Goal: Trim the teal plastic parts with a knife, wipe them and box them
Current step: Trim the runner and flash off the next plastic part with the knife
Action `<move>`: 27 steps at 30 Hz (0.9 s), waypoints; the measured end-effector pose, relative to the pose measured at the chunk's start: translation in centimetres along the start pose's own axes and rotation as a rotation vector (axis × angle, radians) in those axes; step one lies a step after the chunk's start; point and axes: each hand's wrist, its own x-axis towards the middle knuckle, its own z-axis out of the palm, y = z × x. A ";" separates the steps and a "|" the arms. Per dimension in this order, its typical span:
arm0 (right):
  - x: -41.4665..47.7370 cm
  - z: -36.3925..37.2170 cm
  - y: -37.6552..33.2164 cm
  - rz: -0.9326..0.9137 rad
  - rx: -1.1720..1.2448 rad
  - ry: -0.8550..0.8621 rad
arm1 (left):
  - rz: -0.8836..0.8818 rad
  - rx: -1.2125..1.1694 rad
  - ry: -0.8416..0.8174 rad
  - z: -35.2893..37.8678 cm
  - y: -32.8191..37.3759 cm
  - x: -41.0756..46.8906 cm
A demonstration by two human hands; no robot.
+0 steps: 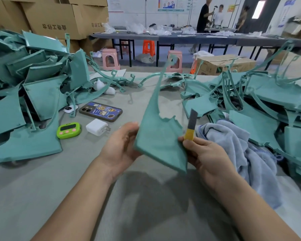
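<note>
Teal plastic piles [33,87] crowd left and right, fluffy blue towel [233,145] near right; left hand [122,145] grips the flat jagged teal part [160,136], right hand [203,157] pinches the yellow knife [191,126].

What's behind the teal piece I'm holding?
Only the grey table shows around the teal piece; what lies directly behind is covered. The left hand holds its left edge, fingers partly hidden; the right hand pinches its corner, gripping the knife.
</note>
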 end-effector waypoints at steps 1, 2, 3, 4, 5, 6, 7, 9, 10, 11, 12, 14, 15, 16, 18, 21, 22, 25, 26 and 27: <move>0.1 -0.1 0.0 -0.010 0.056 0.014 | 0.009 -0.028 -0.083 0.0 0.1 -0.2; 0.2 0.0 0.1 -0.018 0.092 0.025 | 0.015 -0.026 -0.161 -0.1 0.0 -0.3; 0.3 0.1 0.3 -0.021 0.103 0.031 | 0.023 0.023 -0.231 -0.1 -0.3 -0.2; 0.3 0.2 0.5 -0.016 0.093 0.027 | 0.031 0.107 -0.288 0.1 -0.8 -0.2; 0.4 0.4 0.9 -0.005 0.062 0.011 | 0.045 0.199 -0.291 0.5 -1.4 -0.1; 0.3 0.6 1.2 0.005 0.011 -0.012 | 0.053 0.268 -0.238 0.9 -1.9 0.1; 0.3 0.8 1.6 0.009 -0.047 -0.030 | 0.063 0.304 -0.157 1.3 -2.4 0.3; 0.3 1.0 1.9 -0.011 -0.142 -0.024 | 0.110 0.317 0.058 2.2 -3.2 0.8; 0.4 1.0 2.0 -0.042 -0.191 -0.008 | 0.167 0.350 0.173 2.1 -3.5 1.1; 0.4 0.8 2.0 -0.097 -0.268 0.021 | 0.247 0.428 0.281 2.1 -3.5 1.2; 0.4 0.7 1.8 -0.184 -0.366 0.062 | 0.345 0.551 0.370 1.8 -3.5 1.2; 0.2 0.5 1.2 -0.399 -0.512 0.105 | 0.551 0.869 0.420 1.3 -3.2 0.8; -0.1 0.5 1.0 -0.487 -0.525 0.075 | 0.637 1.009 0.416 1.1 -3.2 0.6; -0.5 0.7 0.8 -0.546 -0.521 0.016 | 0.703 1.097 0.410 0.9 -3.3 0.4; -1.3 1.0 0.8 -0.591 -0.587 -0.106 | 0.737 1.204 0.412 0.8 -3.6 0.2; -1.6 1.1 1.0 -0.602 -0.706 -0.140 | 0.771 1.276 0.381 0.8 -3.7 0.1; -1.4 0.9 0.9 -0.605 -0.712 -0.091 | 0.798 1.276 0.377 0.6 -3.5 0.1; -0.3 -0.3 -0.1 -0.574 -0.682 0.119 | 0.804 1.282 0.341 0.2 -2.8 -0.2; 0.1 -0.7 -0.5 -0.584 -0.679 0.152 | 0.802 1.293 0.328 0.1 -2.7 -0.2; 0.3 -1.1 -0.8 -0.607 -0.670 0.159 | 0.808 1.307 0.321 0.1 -2.6 -0.2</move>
